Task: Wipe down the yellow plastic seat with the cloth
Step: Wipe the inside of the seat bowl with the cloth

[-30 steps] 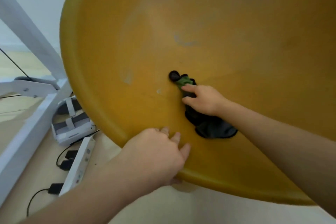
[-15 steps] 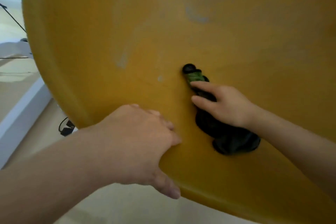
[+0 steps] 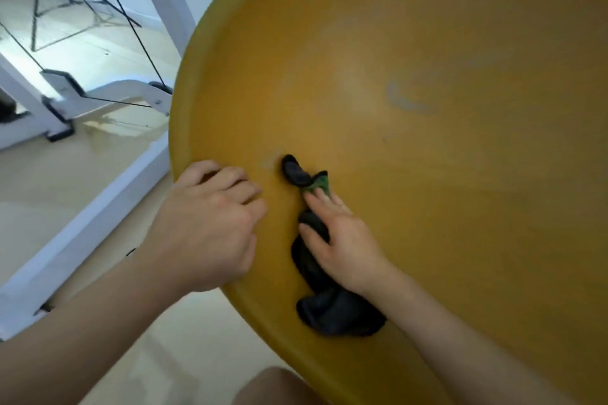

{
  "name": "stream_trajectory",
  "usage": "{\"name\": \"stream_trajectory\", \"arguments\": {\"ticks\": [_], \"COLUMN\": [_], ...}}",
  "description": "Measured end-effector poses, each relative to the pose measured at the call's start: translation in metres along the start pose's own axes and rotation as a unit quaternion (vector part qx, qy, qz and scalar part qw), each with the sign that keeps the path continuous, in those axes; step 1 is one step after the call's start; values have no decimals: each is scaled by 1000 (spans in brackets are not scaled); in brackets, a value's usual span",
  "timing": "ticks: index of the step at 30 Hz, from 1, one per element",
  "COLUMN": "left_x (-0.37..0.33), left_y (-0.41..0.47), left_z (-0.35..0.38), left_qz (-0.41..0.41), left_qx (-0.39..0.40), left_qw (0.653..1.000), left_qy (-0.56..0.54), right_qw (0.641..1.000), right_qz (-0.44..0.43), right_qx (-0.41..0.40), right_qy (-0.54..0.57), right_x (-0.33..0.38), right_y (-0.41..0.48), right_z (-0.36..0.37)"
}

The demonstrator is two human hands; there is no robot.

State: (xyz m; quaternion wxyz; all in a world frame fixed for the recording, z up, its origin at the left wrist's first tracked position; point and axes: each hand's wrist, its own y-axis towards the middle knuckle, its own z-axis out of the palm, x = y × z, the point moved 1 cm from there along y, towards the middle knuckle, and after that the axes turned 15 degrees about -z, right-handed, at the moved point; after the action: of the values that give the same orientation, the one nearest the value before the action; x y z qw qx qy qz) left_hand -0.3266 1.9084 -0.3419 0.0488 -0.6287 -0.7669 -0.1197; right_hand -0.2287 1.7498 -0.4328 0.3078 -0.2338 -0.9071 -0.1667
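The yellow plastic seat (image 3: 427,148) fills the right of the head view, tilted toward me, with pale smudges on its surface. A dark cloth (image 3: 335,309) with a green patch lies on the seat near its left rim. My right hand (image 3: 339,240) lies on the cloth with straight fingers, pressing it against the plastic; the fingertips rest on the green patch. My left hand (image 3: 210,223) grips the seat's left rim, fingers curled over the edge onto the inner surface, a little left of the cloth.
A white frame (image 3: 82,102) with black cords (image 3: 138,29) stands at the left on a pale wooden floor. A white beam (image 3: 75,240) runs diagonally beside the seat's rim. A bare knee (image 3: 273,385) shows at the bottom edge.
My left hand has shifted along the rim and now curls over its left edge. My right hand has slid the cloth leftward, closer to the rim. The view has swung left.
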Motion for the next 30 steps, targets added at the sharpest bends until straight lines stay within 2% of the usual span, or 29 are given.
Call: {"name": "stream_trajectory", "arguments": {"ticks": [2,4,6,7,9,11,14,16,17,18,20,21,23,25,27,29,30], "left_x": [-3,0,5,8,13,14,14,15,16,17,19,18,17,17,15,14,14], "left_y": [0,-1,1,3,10,18,22,21,20,20,20,20,20,21,22,21,21], "left_z": [0,-1,-6,-10,-17,-18,-16,-19,-21,-22,-20,-20,-20,-20,-19,-18,-17], "left_qz": [-14,-37,-100,-140,-228,-299,-305,-313,-314,-315,-316,-316,-315,-317,-324,-314,-286], "left_qx": [-5,-27,-65,-88,-116,-110,-146,-139,-134,-133,-142,-143,-144,-151,-142,-137,-146], "left_qw": [1000,999,992,984,957,916,893,886,886,887,890,892,895,897,901,912,927], "left_qy": [-7,-14,-36,-58,-138,-243,-297,-312,-312,-309,-296,-291,-281,-268,-251,-224,-191], "right_qw": [999,989,964,957,968,990,991,995,998,997,975,967,975,978,969,976,981], "right_qz": [-2,115,250,271,214,80,-84,-91,-46,39,213,238,176,47,-43,-81,-72], "right_qx": [20,-11,-90,-106,-84,-66,-38,1,6,-6,-50,-85,-121,-159,-164,-127,-106], "right_qy": [-49,-96,-31,18,97,101,100,34,-30,-67,-35,-3,52,127,180,157,143], "right_x": [-30,-71,-88,-81,-45,12,45,15,-10,-34,-57,-56,-24,28,57,52,42], "right_y": [-8,-20,-23,-16,18,46,43,16,2,-9,-7,6,49,82,83,65,53], "right_z": [-20,-49,-71,-70,-48,-20,-2,-5,-10,-20,-38,-41,-30,-13,-3,-8,-9]}}
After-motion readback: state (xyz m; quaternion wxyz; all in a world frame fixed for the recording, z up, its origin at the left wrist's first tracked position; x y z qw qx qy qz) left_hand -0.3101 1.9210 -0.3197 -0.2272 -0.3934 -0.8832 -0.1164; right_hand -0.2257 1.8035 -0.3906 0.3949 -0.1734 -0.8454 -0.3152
